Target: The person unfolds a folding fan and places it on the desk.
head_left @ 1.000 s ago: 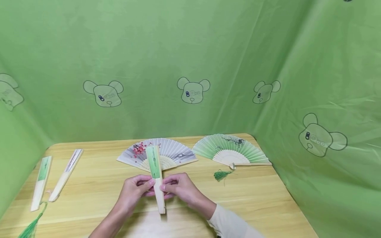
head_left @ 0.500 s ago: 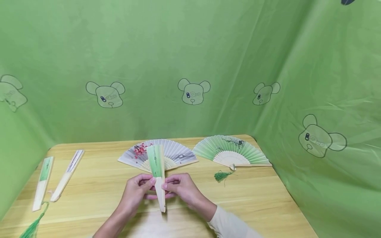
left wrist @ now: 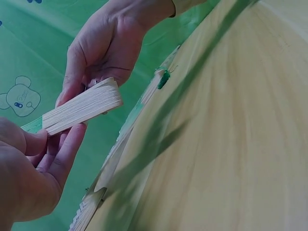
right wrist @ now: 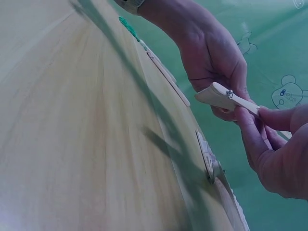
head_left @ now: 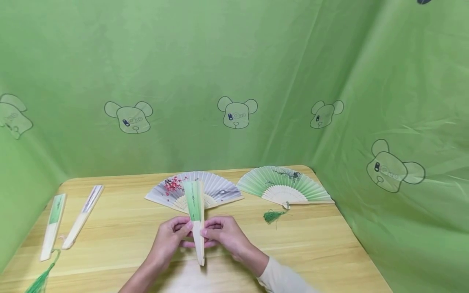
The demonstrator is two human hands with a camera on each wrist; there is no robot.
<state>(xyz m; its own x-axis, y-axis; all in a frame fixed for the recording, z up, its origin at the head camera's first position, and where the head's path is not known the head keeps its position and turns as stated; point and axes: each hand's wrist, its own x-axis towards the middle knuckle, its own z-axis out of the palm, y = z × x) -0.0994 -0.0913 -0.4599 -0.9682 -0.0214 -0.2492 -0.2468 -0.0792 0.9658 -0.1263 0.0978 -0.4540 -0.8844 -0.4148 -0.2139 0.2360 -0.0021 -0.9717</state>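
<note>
A folded hand fan (head_left: 193,199), with a green upper part and pale ribs below, is held upright above the table in the head view. My left hand (head_left: 166,240) pinches its left side, thumb in front and fingers behind. From the right, my right hand (head_left: 229,238) pinches the other edge in the same way. In the left wrist view the stacked ribs of the folded fan (left wrist: 84,106) show between both hands. Its pivot end (right wrist: 219,95) faces the camera in the right wrist view. Behind it lies a spread grey fan (head_left: 220,189) with red blossoms, partly covered.
A spread green fan (head_left: 287,185) with a green tassel (head_left: 272,216) lies at the back right. Two folded fans, one green-topped (head_left: 53,226) and one grey-topped (head_left: 82,217), lie on the left of the wooden table (head_left: 293,260). Green cloth walls (head_left: 183,61) surround the table.
The folded fan has turned slightly more upright, and its ribs have parted a little at the right edge. Both hands keep their pinch on it. The other fans have not moved.
</note>
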